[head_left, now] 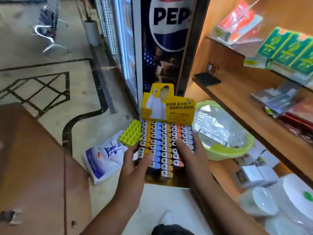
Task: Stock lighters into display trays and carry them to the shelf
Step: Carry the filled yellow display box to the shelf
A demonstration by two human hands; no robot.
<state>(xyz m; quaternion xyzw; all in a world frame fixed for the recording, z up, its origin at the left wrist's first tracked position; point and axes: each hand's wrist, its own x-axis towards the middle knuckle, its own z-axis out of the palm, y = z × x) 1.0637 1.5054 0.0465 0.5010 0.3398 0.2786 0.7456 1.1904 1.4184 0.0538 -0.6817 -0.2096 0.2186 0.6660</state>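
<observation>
A yellow display tray [166, 107] with a printed header card is held in front of me, above the floor. Rows of lighters [163, 143] with yellow, blue, orange and pale caps fill it. My left hand [135, 165] grips the tray's left side, thumb lying across the front lighters. My right hand [189, 153] holds the right side, fingers resting on the lighter tops. A yellow-green empty tray insert [130, 134] shows just left of the tray, on the floor behind it.
Wooden shelves [237, 92] run along the right with green boxes [288, 50], packets and white boxes. A green basin [225, 150] with plastic wrap sits below. A Pepsi fridge [169, 39] stands ahead. A white bag [105, 158] lies on the floor; a brown counter [30, 158] is at left.
</observation>
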